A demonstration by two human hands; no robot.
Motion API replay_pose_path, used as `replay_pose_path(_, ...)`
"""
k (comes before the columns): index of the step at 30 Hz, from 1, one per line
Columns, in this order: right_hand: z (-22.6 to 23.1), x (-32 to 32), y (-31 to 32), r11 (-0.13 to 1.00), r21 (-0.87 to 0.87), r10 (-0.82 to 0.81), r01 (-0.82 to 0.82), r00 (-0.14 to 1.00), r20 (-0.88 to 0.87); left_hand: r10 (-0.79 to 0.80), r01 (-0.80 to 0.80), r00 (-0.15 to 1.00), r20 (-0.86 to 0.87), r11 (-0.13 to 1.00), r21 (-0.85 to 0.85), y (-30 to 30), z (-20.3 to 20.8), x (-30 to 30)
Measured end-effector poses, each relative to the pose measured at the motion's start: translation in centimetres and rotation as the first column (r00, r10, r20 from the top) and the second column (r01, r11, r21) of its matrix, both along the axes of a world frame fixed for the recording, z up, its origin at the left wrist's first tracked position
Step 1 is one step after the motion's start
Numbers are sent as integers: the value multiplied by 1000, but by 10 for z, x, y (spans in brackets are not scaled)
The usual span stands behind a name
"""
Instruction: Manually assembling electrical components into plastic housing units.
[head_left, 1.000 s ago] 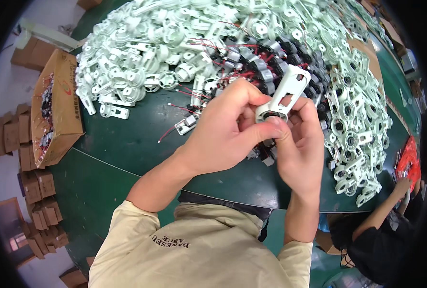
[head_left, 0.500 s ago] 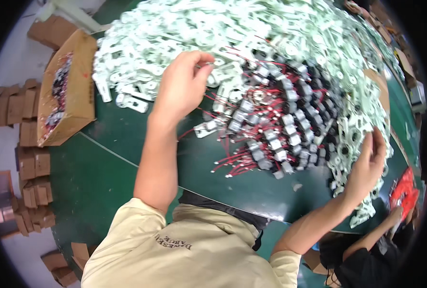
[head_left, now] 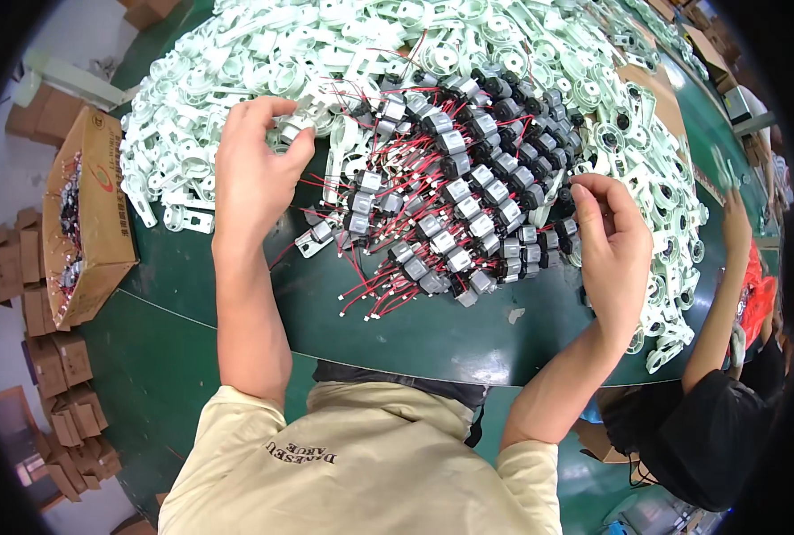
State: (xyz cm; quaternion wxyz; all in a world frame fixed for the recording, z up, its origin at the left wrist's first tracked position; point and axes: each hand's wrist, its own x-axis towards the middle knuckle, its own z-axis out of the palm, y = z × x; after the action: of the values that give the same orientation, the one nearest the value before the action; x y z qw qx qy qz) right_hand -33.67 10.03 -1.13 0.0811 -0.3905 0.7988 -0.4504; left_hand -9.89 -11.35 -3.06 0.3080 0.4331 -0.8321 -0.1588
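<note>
My left hand [head_left: 256, 169] is over the near edge of a large heap of pale green plastic parts [head_left: 236, 80]. Its thumb and fingers are curved and apart, with a pale part showing behind the gap. At the right side of a pile of small grey-and-black motors [head_left: 490, 192] with red wires, my right hand [head_left: 612, 250] has thumb and index finger pinched together next to a black motor end. What the pinch holds, if anything, cannot be made out. The motors lie between my hands, their wire ends pointing mostly left and toward me.
Everything lies on a dark green table [head_left: 397, 343]. A cardboard box [head_left: 102, 205] of wired motors stands at the left. Flattened and stacked cartons [head_left: 67, 366] are beyond it. At right, a person in black [head_left: 700, 428] reaches over the table near a red bag [head_left: 758, 299].
The view has shifted, so the heaps appear further left. My right hand has moved from the pale parts to the motors' edge and pinched; my left thumb and fingers have spread apart.
</note>
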Motion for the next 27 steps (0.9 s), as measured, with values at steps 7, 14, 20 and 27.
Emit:
replay_pose_path(7, -14, 22, -33, 986, -87, 102, -141, 930, -352, -9, 37, 935, -354, 997, 71, -2, -3, -8)
replay_pose_path(14, -23, 21, -47, 974, -227, -39, -7, 980, -197, 158, 639, 406, -900, 655, 403, 4, 8, -12)
replay_pose_path(20, -5, 25, -32, 797, -604, 81, -16, 993, 81, 263, 650, 297, -918, 649, 396, 13, 15, -15)
replay_pose_path(27, 12, 55, -22, 879, -470, 284, -80, 879, 382, -16, 891, 352, -936, 311, 330, 58, 8, -35)
